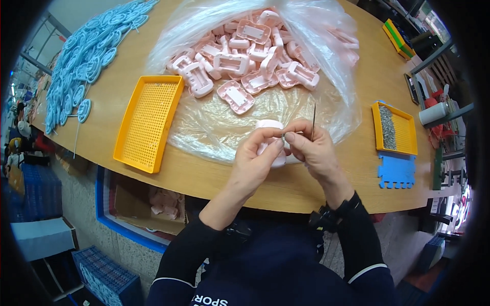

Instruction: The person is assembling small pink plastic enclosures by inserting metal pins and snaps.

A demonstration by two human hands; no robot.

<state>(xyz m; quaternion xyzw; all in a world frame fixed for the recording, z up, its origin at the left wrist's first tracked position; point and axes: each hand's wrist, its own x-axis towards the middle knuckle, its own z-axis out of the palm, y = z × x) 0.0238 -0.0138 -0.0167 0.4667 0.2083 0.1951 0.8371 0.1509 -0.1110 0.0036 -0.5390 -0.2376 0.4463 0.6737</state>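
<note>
My left hand (255, 154) and my right hand (315, 153) meet over the near edge of the table, both closed. Between their fingertips is a small dark metal piece (283, 136), spring-like but too small to be sure of. A thin pointed metal tool (314, 118) sticks up from the fingers of my right hand. Under my fingers lies a pale pink plastic shell (269, 124), mostly hidden. Beyond it a single pink shell (236, 97) rests on a clear plastic bag (199, 130), in front of a heap of similar pink shells (232, 63).
To the left stands a yellow perforated tray (148, 122), with looped light-blue plastic parts (81, 61) piled behind it. On the right, a smaller yellow tray (406, 131) holding small grey metal pieces (387, 127) overlaps a blue foam mat (397, 171). Below the table is an open cardboard box (135, 201).
</note>
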